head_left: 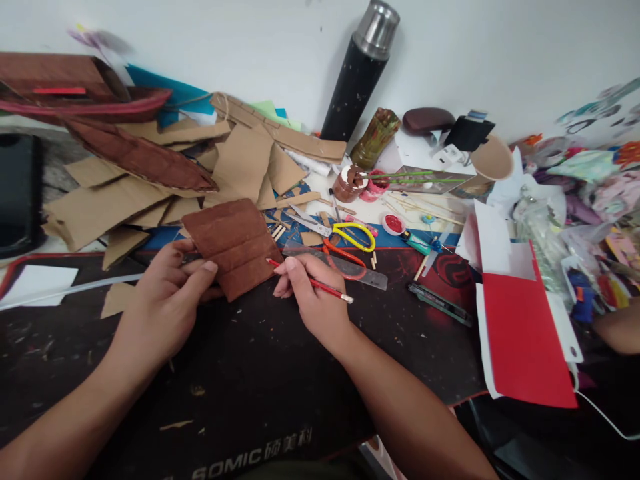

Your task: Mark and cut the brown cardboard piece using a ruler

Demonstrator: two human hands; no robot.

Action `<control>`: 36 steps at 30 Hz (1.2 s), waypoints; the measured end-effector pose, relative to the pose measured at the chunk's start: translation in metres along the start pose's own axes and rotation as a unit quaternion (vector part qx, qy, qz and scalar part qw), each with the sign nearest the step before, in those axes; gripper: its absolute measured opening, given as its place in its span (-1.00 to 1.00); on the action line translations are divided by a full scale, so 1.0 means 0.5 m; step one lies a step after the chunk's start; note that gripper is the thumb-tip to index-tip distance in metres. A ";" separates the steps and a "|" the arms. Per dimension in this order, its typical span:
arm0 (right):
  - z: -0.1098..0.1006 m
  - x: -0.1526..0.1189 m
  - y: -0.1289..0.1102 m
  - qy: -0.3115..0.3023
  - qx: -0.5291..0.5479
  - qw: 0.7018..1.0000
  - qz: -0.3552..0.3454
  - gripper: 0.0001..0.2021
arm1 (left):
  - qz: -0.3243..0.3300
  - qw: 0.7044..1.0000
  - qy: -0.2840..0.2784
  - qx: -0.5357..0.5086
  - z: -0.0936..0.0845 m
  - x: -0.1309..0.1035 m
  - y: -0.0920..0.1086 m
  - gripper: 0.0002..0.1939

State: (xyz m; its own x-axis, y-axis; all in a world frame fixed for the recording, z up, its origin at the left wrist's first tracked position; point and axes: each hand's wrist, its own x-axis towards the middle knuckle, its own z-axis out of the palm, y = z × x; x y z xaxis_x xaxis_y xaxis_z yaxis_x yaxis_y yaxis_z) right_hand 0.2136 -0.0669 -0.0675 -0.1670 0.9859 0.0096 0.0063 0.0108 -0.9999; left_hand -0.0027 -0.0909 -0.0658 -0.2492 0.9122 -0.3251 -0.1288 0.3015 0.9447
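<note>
My left hand (167, 293) grips the lower left edge of a brown-painted cardboard piece (235, 247), thumb on top and fingers behind it. The piece has creases running across it and is tilted above the dark mat. In my right hand (317, 287) is a red pencil (320, 285), pinched between thumb and fingers. Its tip points at the right edge of the brown piece; whether it touches I cannot tell. Just beyond my right hand lie a clear ruler (373, 277), orange-handled scissors (345, 263) and yellow-handled scissors (353, 235).
Cardboard scraps (115, 207) and a brown boat hull piece (145, 157) pile up at the left, below a model boat (85, 90). A black thermos (357, 73) and open paint jars (350, 185) stand behind. A box cutter (440, 303) and red paper (523, 333) lie to the right.
</note>
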 end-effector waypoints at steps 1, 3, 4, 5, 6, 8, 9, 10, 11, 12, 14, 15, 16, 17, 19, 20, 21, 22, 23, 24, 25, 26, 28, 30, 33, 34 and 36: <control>0.000 0.000 0.000 -0.002 -0.001 1.000 -0.001 -0.69 | 0.001 1.000 -0.001 0.000 0.000 0.000 0.000 -0.60; 0.000 0.000 -0.001 -0.004 -0.007 1.000 0.000 -0.68 | 0.006 1.000 -0.003 -0.003 -0.001 0.001 -0.001 -0.62; 0.000 0.000 -0.001 -0.004 -0.009 1.000 0.002 -0.68 | 0.009 1.000 -0.003 -0.006 -0.002 0.001 -0.001 -0.63; 0.000 -0.001 0.000 -0.002 -0.010 1.000 0.004 -0.67 | 0.011 1.000 -0.004 -0.008 -0.002 0.001 -0.001 -0.63; 0.000 -0.001 0.000 0.000 -0.009 1.000 0.006 -0.66 | 0.012 1.000 -0.005 -0.010 -0.002 0.001 -0.002 -0.63; 0.000 -0.002 0.001 0.004 -0.004 1.000 0.006 -0.64 | 0.015 1.000 -0.005 -0.012 -0.003 0.002 -0.004 -0.63; 0.000 -0.002 0.002 0.004 -0.001 1.000 0.006 -0.62 | 0.015 1.000 -0.006 -0.013 -0.003 0.002 -0.005 -0.63; 0.000 -0.002 0.003 0.003 0.001 1.000 0.005 -0.61 | 0.017 1.000 -0.006 -0.014 -0.003 0.002 -0.006 -0.63; 0.000 -0.002 0.004 0.002 0.003 1.000 0.004 -0.61 | 0.018 1.000 -0.006 -0.016 -0.004 0.002 -0.007 -0.63; -0.001 -0.002 0.004 0.001 0.003 1.000 0.004 -0.60 | 0.020 1.000 -0.007 -0.019 -0.004 0.002 -0.007 -0.63; -0.001 -0.002 0.005 -0.001 0.002 1.000 0.006 -0.59 | 0.020 1.000 -0.008 -0.022 -0.003 0.003 -0.008 -0.63; -0.002 -0.002 0.005 -0.001 0.002 1.000 0.008 -0.59 | 0.020 1.000 -0.009 -0.023 -0.003 0.003 -0.008 -0.63; -0.002 -0.002 0.004 -0.001 0.002 1.000 0.010 -0.59 | 0.020 1.000 -0.009 -0.022 -0.003 0.004 -0.008 -0.64; -0.002 -0.002 0.004 -0.002 0.004 1.000 0.011 -0.59 | 0.020 1.000 -0.010 -0.021 -0.003 0.004 -0.008 -0.64; -0.003 -0.001 0.003 -0.003 0.009 1.000 0.014 -0.61 | 0.020 1.000 -0.009 -0.017 -0.003 0.004 -0.007 -0.65; -0.003 -0.002 0.002 -0.002 0.013 1.000 0.016 -0.62 | 0.020 1.000 -0.008 -0.016 -0.004 0.003 -0.006 -0.65; -0.004 -0.002 0.002 -0.002 0.016 1.000 0.018 -0.63 | 0.019 1.000 -0.006 -0.014 -0.004 0.003 -0.005 -0.65; -0.004 -0.002 0.001 0.000 0.021 1.000 0.018 -0.63 | 0.017 1.000 -0.005 -0.011 -0.005 0.002 -0.005 -0.65; -0.004 -0.002 0.001 0.002 0.026 1.000 0.018 -0.64 | 0.016 1.000 -0.004 -0.008 -0.006 0.001 -0.004 -0.64; -0.005 -0.003 0.001 0.003 0.030 0.999 0.016 -0.64 | 0.015 1.000 -0.003 -0.004 -0.007 0.001 -0.005 -0.64; -0.005 -0.003 0.002 0.005 0.033 0.999 0.014 -0.63 | 0.015 1.000 -0.005 -0.002 -0.008 0.000 -0.005 -0.64; -0.005 -0.003 0.002 0.005 0.035 0.999 0.011 -0.63 | 0.015 1.000 -0.006 0.000 -0.008 0.000 -0.006 -0.64; -0.005 -0.003 0.003 0.005 0.032 0.999 0.010 -0.62 | 0.017 1.000 -0.010 0.000 -0.009 0.001 -0.008 -0.66; -0.005 -0.003 0.004 0.004 0.028 1.000 0.010 -0.62 | 0.020 1.000 -0.011 -0.002 -0.009 0.002 -0.010 -0.67; -0.004 -0.003 0.004 0.001 0.023 1.000 0.010 -0.63 | 0.019 1.000 -0.010 -0.004 -0.008 0.003 -0.010 -0.66; -0.004 -0.002 0.003 -0.001 0.020 1.000 0.012 -0.62 | 0.017 1.000 -0.009 -0.004 -0.007 0.003 -0.008 -0.65; -0.004 -0.002 0.002 -0.002 0.012 1.000 0.018 -0.61 | 0.016 1.000 -0.007 -0.005 -0.006 0.002 -0.005 -0.64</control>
State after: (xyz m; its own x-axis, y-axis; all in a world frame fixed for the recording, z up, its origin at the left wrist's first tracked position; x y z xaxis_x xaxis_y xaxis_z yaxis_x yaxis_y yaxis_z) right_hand 0.2156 -0.0674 -0.0688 -0.1718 0.9848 -0.0256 -0.0114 -0.0279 -0.9995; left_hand -0.0054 -0.0916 -0.0686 -0.2408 0.9251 -0.2937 -0.1301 0.2691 0.9543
